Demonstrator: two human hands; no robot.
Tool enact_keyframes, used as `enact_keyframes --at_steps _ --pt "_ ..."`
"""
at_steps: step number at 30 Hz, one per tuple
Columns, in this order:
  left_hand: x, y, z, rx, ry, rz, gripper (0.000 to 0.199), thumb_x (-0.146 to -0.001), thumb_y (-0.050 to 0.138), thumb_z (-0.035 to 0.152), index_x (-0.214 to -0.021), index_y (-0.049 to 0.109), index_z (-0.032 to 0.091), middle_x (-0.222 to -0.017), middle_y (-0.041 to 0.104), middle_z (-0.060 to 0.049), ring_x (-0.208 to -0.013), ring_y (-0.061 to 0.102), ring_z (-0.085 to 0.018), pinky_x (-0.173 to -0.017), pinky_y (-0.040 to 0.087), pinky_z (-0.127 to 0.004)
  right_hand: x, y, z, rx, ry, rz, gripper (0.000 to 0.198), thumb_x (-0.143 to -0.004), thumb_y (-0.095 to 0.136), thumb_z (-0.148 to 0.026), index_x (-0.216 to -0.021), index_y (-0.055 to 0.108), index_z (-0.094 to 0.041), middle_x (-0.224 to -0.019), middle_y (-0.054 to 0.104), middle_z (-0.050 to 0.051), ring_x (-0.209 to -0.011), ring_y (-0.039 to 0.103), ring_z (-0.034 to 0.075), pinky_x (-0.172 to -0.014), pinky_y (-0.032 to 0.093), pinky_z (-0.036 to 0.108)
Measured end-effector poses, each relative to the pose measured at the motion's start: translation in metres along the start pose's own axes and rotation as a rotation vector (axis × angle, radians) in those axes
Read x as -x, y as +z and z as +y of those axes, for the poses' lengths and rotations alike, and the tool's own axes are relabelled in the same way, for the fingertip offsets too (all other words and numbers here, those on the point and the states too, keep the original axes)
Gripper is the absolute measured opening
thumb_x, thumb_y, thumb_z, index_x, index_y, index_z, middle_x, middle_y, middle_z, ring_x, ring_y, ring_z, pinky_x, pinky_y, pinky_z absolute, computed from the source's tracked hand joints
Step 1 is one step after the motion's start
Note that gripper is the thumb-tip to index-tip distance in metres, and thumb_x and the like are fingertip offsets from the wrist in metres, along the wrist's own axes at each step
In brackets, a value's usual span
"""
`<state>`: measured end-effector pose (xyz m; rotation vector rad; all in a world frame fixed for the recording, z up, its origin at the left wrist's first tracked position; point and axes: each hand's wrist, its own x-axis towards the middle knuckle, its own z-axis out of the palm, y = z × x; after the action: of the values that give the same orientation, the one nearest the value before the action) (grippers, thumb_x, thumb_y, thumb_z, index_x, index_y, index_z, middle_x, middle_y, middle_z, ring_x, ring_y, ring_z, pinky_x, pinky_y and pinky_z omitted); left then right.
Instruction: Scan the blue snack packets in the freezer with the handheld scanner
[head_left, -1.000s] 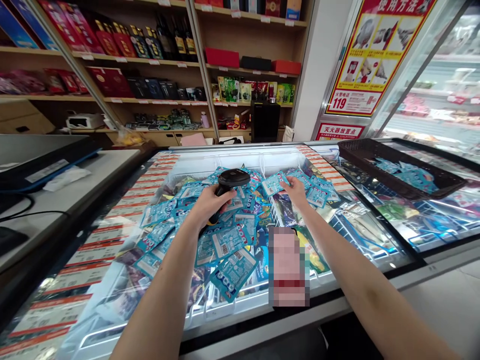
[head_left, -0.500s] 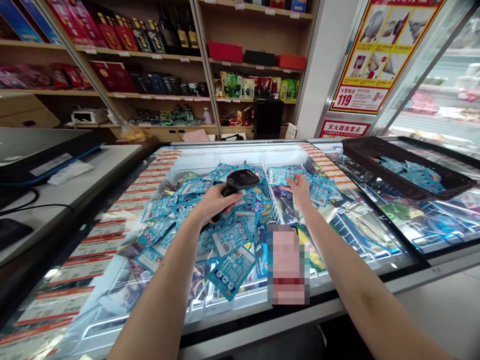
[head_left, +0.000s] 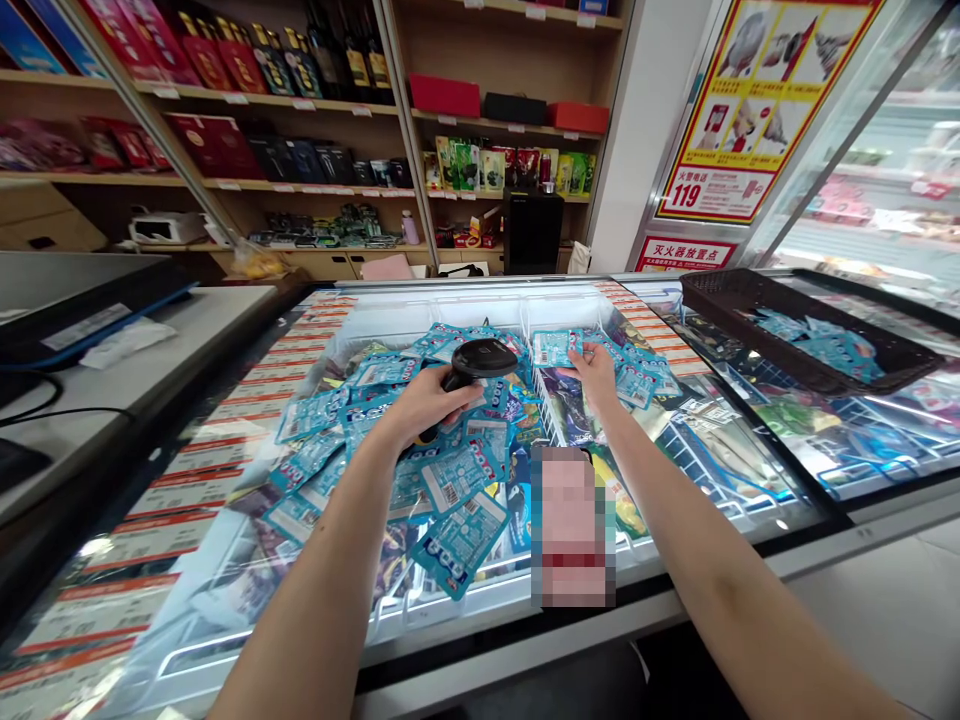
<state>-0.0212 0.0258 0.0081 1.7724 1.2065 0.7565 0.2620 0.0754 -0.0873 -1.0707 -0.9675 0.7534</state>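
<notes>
My left hand (head_left: pixel 431 405) is wrapped round the handle of a black barcode scanner (head_left: pixel 484 360), whose head points toward the right. A blue packet (head_left: pixel 556 348) with a printed barcode is pinched at its right edge by my right hand (head_left: pixel 595 372), just right of the scanner. Beneath my left hand many similar blue packets (head_left: pixel 461 475) lie spread over the glass top of a chest freezer (head_left: pixel 217 640). A smaller group of blue packets (head_left: pixel 645 370) lies beside my right hand.
A dark brown basket (head_left: pixel 795 290) with more blue packets stands at the right. A blurred-out phone-shaped object (head_left: pixel 573 530) lies near the front edge. Left is a counter (head_left: pixel 202 330) with equipment and cables. Stocked shelves (head_left: pixel 300 100) rise behind.
The whole view has shifted slightly to the left. Both hands keep their grip on the scanner and the packet, with hardly any movement between them.
</notes>
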Motion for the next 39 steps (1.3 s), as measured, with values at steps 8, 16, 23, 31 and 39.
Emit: enact_keyframes --at_steps 8,16,23,31,39 --pt "0.001 0.000 0.001 -0.041 0.026 -0.030 0.029 -0.071 0.064 0.046 -0.067 0.055 0.019 -0.048 0.053 0.001 -0.042 0.047 -0.013 -0.047 0.032 -0.025 0.001 -0.001 -0.004 0.048 0.018 -0.003 0.042 -0.068 0.069 -0.047 -0.095 0.049 -0.023 -0.059 0.035 -0.007 -0.064 0.061 0.020 -0.079 0.059 0.050" --pt "0.000 0.001 -0.001 -0.036 0.010 -0.060 0.029 -0.072 0.065 0.047 -0.071 0.056 0.019 -0.050 0.053 0.001 -0.043 0.047 -0.013 -0.047 0.033 -0.025 0.000 0.000 -0.002 0.034 0.000 0.004 0.042 -0.067 0.070 -0.046 -0.097 0.051 -0.023 -0.056 0.035 -0.008 -0.054 0.054 0.016 -0.074 0.061 0.049" --pt "0.001 -0.002 0.001 0.013 0.022 0.040 0.031 -0.072 0.065 0.046 -0.081 0.059 0.017 -0.052 0.054 0.002 -0.043 0.046 -0.012 -0.047 0.032 -0.024 0.002 -0.001 -0.001 0.077 -0.036 0.013 0.050 -0.072 0.065 -0.046 -0.112 0.047 -0.023 -0.062 0.042 -0.005 -0.062 0.056 0.019 -0.075 0.059 0.050" --pt "0.003 -0.015 0.000 0.141 0.041 0.169 0.025 -0.072 0.063 0.041 -0.073 0.054 0.017 -0.056 0.054 0.001 -0.045 0.045 -0.009 -0.046 0.034 -0.023 0.020 -0.008 -0.027 0.397 -0.236 0.059 0.046 -0.088 0.043 -0.045 -0.127 0.046 -0.021 -0.087 0.059 0.006 -0.067 0.061 0.020 -0.071 0.054 0.041" --pt "0.003 -0.015 -0.001 0.189 0.017 0.219 0.026 -0.070 0.063 0.041 -0.077 0.053 0.017 -0.059 0.054 0.001 -0.043 0.045 -0.009 -0.044 0.035 -0.022 0.005 -0.045 -0.029 0.916 -0.278 0.420 0.034 -0.088 0.033 -0.027 -0.105 0.060 -0.013 -0.105 0.060 0.017 -0.103 0.053 0.029 -0.092 0.038 0.046"
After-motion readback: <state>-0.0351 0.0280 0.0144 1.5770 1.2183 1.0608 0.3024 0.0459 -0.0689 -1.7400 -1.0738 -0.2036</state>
